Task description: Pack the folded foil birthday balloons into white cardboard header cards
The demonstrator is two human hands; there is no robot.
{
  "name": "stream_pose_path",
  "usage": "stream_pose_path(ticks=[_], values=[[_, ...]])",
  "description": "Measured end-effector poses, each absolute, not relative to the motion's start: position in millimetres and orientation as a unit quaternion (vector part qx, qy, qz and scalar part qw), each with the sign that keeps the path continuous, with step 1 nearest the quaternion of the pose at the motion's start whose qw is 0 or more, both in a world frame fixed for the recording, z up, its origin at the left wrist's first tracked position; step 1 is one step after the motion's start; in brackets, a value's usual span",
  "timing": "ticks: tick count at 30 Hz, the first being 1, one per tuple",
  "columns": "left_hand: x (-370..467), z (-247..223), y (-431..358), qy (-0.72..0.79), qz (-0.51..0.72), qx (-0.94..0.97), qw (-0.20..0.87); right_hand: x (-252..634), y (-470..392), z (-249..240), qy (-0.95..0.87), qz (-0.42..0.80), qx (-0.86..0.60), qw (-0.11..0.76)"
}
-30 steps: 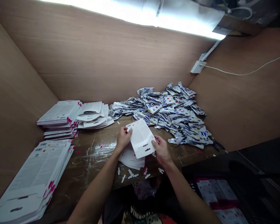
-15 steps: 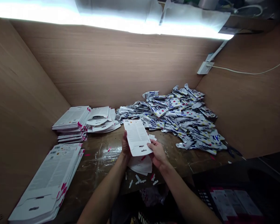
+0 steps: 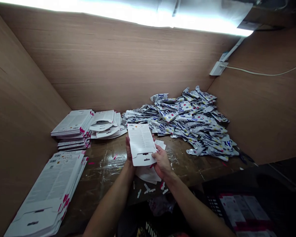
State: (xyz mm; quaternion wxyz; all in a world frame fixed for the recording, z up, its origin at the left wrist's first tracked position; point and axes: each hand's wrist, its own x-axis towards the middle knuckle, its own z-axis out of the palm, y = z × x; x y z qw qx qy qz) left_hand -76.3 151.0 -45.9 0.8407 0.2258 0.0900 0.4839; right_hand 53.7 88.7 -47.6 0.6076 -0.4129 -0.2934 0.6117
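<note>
White pkg (image 3: 141,141) in L grip (image 3: 129,151) & R grip (image 3: 162,162) — wht cards (image 3: 148,175) below, pkt pile (image 3: 192,120) beyond.

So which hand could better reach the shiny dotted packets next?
Probably right: the right hand is nearer the silvery dotted packets, though it and the left hand hold a flat white cardboard sleeve.

Packing workshop, apparently (stacked cartons (image 3: 43,184), piled printed pouches (image 3: 192,121)).
</note>
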Motion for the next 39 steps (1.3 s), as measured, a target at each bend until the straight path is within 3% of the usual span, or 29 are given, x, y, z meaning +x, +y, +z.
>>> stream_pose_path(ticks=[3, 8, 13, 16, 19, 21, 23, 28, 33, 39], values=[[-77.9, -44.6, 151.1, 0.102, 0.495, 0.211, 0.837, 52.6, 89.5, -53.2, -0.38, 0.516, -0.491, 0.589], [-78.4, -51.3, 154.3, 0.138, 0.515, 0.179, 0.826, 67.6, 92.9, -62.2, -0.58, 0.282, -0.608, 0.463], [-86.8, -63.5, 168.3, 0.173, 0.56, 0.135, 0.799, 107.4, 160.1, -46.3, -0.674, 0.284, -0.558, 0.392], [-92.0, -69.2, 174.6, 0.175, 0.557, 0.111, 0.804, 115.0, 240.7, -16.6, -0.67, 0.197, -0.59, 0.405], [-94.5, -75.8, 176.9, 0.172, 0.54, 0.116, 0.815, 98.9, 313.0, 6.1, -0.756, -0.001, -0.618, 0.215], [-96.3, -81.3, 178.0, 0.16, 0.538, 0.128, 0.818, 83.8, 342.9, 10.5, -0.789, -0.046, -0.605, 0.096], [-98.8, -87.3, 180.1, 0.143, 0.536, 0.136, 0.821, 72.2, 359.0, 7.8, -0.803, -0.042, -0.592, 0.054], [-104.0, -98.2, 185.5, 0.13, 0.546, 0.126, 0.818, 64.7, 372.3, -3.9, -0.828, -0.03, -0.56, 0.033], [-104.9, -97.8, 186.0, 0.131, 0.547, 0.125, 0.817, 67.4, 363.6, -0.7, -0.865, -0.029, -0.496, 0.07], [-100.3, -80.8, 187.9, 0.145, 0.63, 0.112, 0.755, 115.2, 283.5, -4.4, -0.893, -0.019, -0.427, 0.14]])
